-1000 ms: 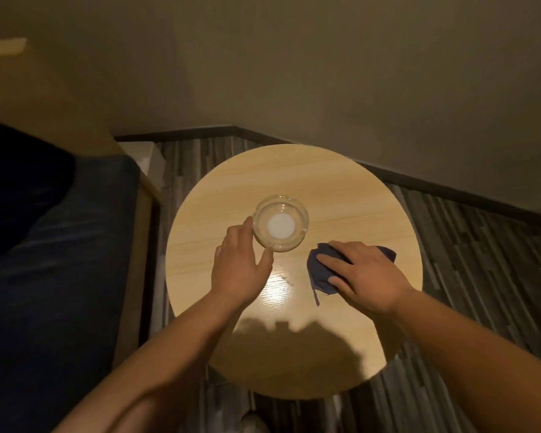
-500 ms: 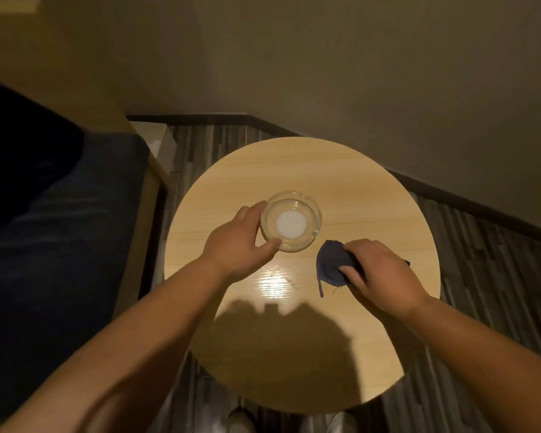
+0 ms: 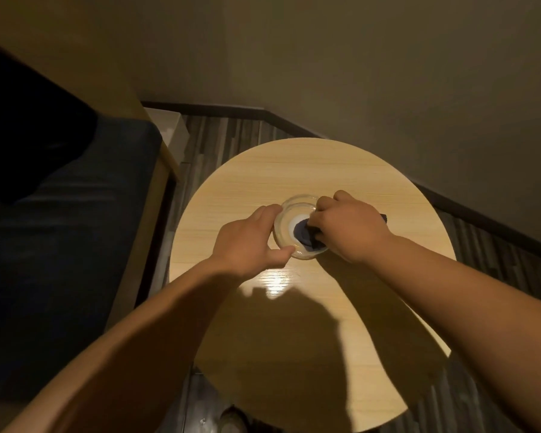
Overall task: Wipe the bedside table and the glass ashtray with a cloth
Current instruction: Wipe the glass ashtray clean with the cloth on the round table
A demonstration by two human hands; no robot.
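Observation:
A round light-wood bedside table (image 3: 310, 170) fills the middle of the view. Near its centre stands a clear glass ashtray (image 3: 286, 231). My left hand (image 3: 250, 242) grips the ashtray's left rim, thumb at the near edge and fingers at the far edge. A dark blue cloth (image 3: 303, 235) is pressed down inside the ashtray's bowl by my right hand (image 3: 347, 228), which is closed around it. A corner of the cloth pokes out behind that hand. The ashtray's right side is hidden by my right hand.
A bed with dark bedding (image 3: 60, 229) and a wooden frame (image 3: 144, 232) runs along the left, close to the table. A white box (image 3: 172, 132) sits on the striped floor (image 3: 219, 135) behind it. Walls (image 3: 388, 73) close in behind and to the right.
My right hand lifted the cloth from the tabletop and pushed it into the ashtray. My left hand closed around the ashtray's rim. The camera moved closer and shifted the table rightwards.

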